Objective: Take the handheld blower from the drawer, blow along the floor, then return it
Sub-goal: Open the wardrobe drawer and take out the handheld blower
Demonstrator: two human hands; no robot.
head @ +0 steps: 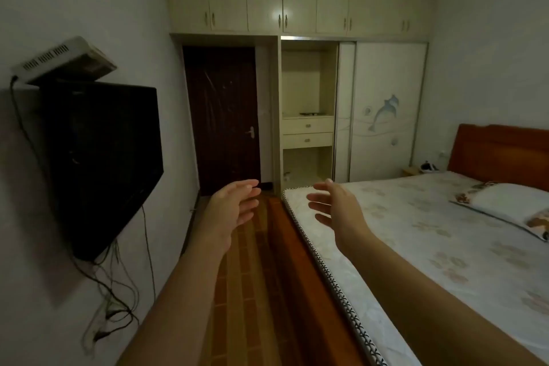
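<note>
My forearms reach out ahead of me, bare, over the wooden floor. Left hand spread loose, palm turned inward, holding nothing. Right hand likewise slack, fingers apart, empty, above the near corner of the mattress. Bed runs along my right; pillow near the red-brown headboard. Wall-mounted TV on my left, a pale box tilted on top, cables hanging below. Far end: dark door, then an open wardrobe bay with two shut drawers. Blower not visible anywhere; cannot tell which drawer has it.
</note>
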